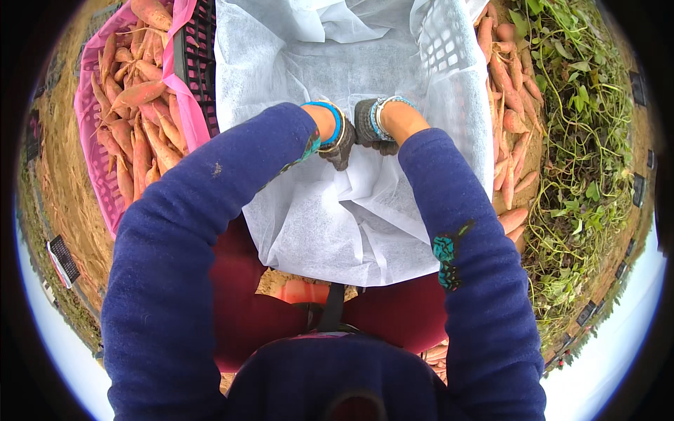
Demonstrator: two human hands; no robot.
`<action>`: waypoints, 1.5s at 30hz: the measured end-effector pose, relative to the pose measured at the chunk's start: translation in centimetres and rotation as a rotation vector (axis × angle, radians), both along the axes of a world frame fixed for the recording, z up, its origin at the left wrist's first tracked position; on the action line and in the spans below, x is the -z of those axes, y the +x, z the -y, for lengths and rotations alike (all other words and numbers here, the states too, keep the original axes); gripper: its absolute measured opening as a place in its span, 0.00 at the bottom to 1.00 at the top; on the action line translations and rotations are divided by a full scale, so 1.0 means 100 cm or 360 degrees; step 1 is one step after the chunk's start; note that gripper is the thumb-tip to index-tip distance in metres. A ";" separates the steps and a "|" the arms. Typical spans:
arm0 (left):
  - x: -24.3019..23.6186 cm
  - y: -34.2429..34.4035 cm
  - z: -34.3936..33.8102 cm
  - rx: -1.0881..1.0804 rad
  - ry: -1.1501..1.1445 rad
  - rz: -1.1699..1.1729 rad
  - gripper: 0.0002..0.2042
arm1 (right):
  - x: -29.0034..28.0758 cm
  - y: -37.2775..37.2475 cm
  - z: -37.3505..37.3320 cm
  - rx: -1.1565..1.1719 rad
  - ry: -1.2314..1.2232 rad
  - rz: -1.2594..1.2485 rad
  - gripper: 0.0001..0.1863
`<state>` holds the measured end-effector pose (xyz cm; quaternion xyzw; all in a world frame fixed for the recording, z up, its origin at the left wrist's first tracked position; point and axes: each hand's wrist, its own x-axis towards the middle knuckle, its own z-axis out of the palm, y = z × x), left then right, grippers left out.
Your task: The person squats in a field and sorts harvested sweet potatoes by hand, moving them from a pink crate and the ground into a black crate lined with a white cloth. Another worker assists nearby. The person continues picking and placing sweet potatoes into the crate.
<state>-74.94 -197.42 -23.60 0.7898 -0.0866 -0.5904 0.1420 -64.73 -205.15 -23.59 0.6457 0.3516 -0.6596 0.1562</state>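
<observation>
Left grip sits beside right grip, well inside edges of white liner.

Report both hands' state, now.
Left hand: gloved, over the white liner; open or closed, cannot tell.
Right hand: gloved, over the liner too; cannot tell.

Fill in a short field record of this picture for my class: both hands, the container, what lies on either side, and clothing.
Left hand: dark-gloved, over the lined crate; grip unclear
Right hand: dark-gloved, close beside the left; grip unclear
Container: crate with perforated sides, lined with a white sheet
Left side: pink container of reddish roots, apparently sweet potatoes
Right side: similar roots on soil, then green vines
Clothing: navy sleeves, dark red trousers
</observation>
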 end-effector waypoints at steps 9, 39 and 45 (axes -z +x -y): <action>0.105 -0.119 0.088 -0.0252 0.0811 0.0293 0.30 | 0.088 -0.042 0.132 -0.0041 -0.0259 0.0826 0.19; -0.227 -0.133 0.037 -0.0680 -0.0120 0.1277 0.21 | -0.321 -0.117 0.459 0.1534 0.1152 0.1941 0.21; -0.234 -0.155 0.074 -0.0848 -0.0623 0.1290 0.16 | -0.180 -0.167 0.558 0.2044 0.0984 0.1843 0.20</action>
